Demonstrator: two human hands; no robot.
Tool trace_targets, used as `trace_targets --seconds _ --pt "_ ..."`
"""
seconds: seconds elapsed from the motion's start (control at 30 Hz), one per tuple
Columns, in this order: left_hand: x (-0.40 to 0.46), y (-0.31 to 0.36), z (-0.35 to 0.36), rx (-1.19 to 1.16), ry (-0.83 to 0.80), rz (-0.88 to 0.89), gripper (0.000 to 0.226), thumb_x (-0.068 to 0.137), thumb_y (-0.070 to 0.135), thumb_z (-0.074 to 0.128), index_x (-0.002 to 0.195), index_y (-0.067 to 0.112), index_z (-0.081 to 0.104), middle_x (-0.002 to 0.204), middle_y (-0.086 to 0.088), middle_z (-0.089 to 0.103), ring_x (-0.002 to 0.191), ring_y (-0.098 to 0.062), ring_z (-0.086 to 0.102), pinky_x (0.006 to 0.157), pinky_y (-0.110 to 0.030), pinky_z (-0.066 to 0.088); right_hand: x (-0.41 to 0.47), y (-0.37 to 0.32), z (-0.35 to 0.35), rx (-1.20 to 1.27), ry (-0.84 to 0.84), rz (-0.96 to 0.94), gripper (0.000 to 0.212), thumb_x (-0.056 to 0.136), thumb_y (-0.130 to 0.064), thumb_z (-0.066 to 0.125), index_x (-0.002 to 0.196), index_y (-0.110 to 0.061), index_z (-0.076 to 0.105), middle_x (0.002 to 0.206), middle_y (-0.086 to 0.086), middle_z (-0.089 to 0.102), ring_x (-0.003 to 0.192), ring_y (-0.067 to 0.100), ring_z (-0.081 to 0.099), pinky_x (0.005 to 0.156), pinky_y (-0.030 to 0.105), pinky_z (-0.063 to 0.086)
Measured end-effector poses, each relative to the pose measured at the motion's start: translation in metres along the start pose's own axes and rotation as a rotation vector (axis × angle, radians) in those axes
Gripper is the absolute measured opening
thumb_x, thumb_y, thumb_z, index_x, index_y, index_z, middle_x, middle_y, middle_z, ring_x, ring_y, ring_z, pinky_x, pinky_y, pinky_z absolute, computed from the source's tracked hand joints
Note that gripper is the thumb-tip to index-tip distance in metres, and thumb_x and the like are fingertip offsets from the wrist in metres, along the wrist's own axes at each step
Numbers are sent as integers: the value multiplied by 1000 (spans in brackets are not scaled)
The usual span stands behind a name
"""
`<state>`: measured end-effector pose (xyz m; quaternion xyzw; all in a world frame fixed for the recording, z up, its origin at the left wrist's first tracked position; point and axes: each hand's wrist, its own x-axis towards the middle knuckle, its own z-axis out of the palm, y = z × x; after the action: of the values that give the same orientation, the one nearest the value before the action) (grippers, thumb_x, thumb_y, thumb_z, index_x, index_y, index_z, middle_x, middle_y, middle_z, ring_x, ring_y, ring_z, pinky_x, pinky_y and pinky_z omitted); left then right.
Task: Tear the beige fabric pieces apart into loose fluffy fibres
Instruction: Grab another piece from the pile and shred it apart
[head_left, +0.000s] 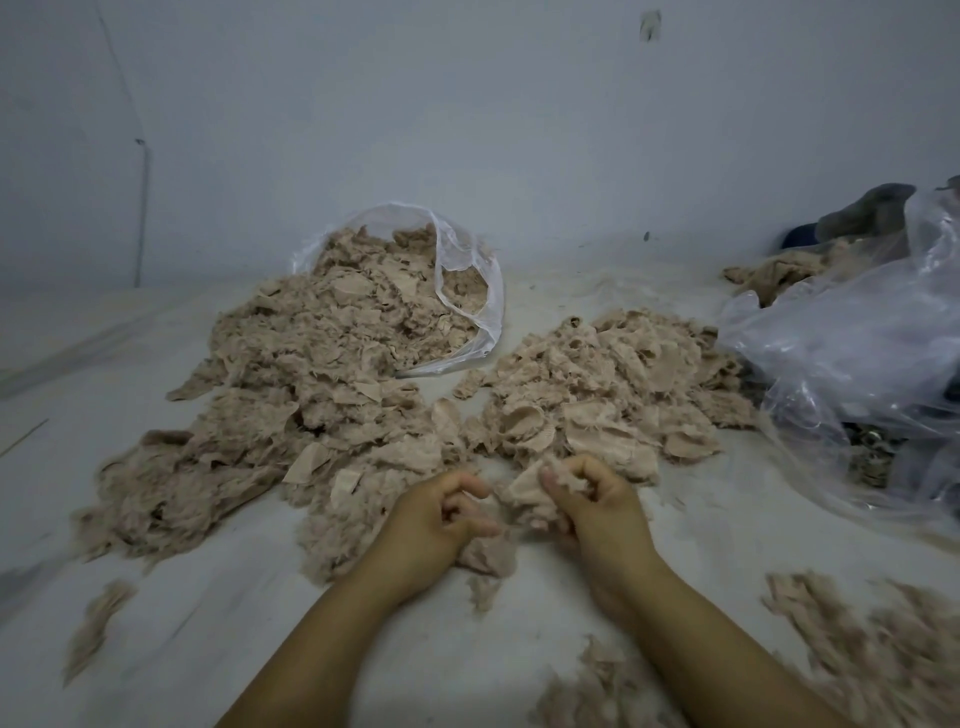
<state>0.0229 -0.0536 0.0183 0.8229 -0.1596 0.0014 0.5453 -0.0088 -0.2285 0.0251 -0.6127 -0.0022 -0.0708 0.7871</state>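
Left hand (441, 519) and right hand (587, 499) pinch frayed beige fabric piece (524, 493) between them; fluffy fibre heap (291, 395) beyond left hand.

Both bare forearms are reaching forward, the left hand (441, 512) and right hand (592, 499) curling close together, fingertips seemingly pinching frayed beige fabric (527, 496) stretching between them.
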Motion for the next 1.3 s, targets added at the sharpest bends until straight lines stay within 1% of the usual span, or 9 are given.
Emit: trace_targets --seconds 0.17,0.27,0.4,0.57,0.73,0.8,0.93,1.17,1.3 --pt "-2 4 -10 -69 43 17 12 78 26 75 87 28 69 77 8 70 78 -11 66 69 -17 48 1 -2 -5 76 -85 81 12 71 -30 71 73 -18 70 54 3 53 41 9 41 38 19 33" --pt "-11 16 -1 -116 -146 79 40 67 44 80 103 30 70 94 6 72 86 -8 67 72 -19 51 -1 -1 2 60 -155 83 12 72 -33 70 70 -21 72 54 5 53 41 11 43 40 20 36" --pt "-15 22 7 -372 -120 15 32 68 22 82 98 23 71 85 -2 73 74 -11 67 59 -21 52 -4 3 4 6 -131 86 24 68 -35 72 80 -15 76 56 3 52 46 11 41 43 21 34" --pt "-13 21 8 -287 -116 -90 27 75 -13 68 85 11 67 70 -3 63 59 -4 60 56 -16 49 0 1 1 84 -5 104 20 69 -31 70 73 -12 68 50 3 46 42 11 36 40 20 29" --pt "-13 19 -4 -451 -358 -147 31 74 16 74 105 15 67 89 -2 70 80 -13 65 66 -24 53 -3 -1 -1 41 -143 156 21 67 -27 75 82 -15 66 57 2 53 44 11 41 39 20 31" --pt "-11 21 -1 -610 -297 -164 32 81 28 71 107 11 64 92 -9 70 81 -19 67 69 -27 57 -7 0 2 -25 -236 169 14 71 -29 76 75 -18 66 58 1 55 44 11 42 39 21 31" --pt "-8 19 3 -617 -40 -160 21 66 14 71 86 8 68 75 -7 67 61 -14 63 52 -21 52 -9 0 6 -36 -248 187 21 85 -30 62 76 -11 62 53 3 53 41 12 42 37 20 31" --pt "-8 19 0 -576 -55 -97 4 68 19 71 69 15 72 68 -7 65 54 -12 59 47 -20 49 -11 -1 9 -40 -236 164 31 88 -39 58 78 -10 61 55 7 54 41 15 45 38 22 35" --pt "-7 23 -5 -540 45 -108 18 76 30 63 66 16 70 53 -4 53 41 -10 44 40 -20 36 -10 -5 10 -48 -148 67 11 89 -14 62 81 -6 62 53 6 53 37 10 41 36 19 33"
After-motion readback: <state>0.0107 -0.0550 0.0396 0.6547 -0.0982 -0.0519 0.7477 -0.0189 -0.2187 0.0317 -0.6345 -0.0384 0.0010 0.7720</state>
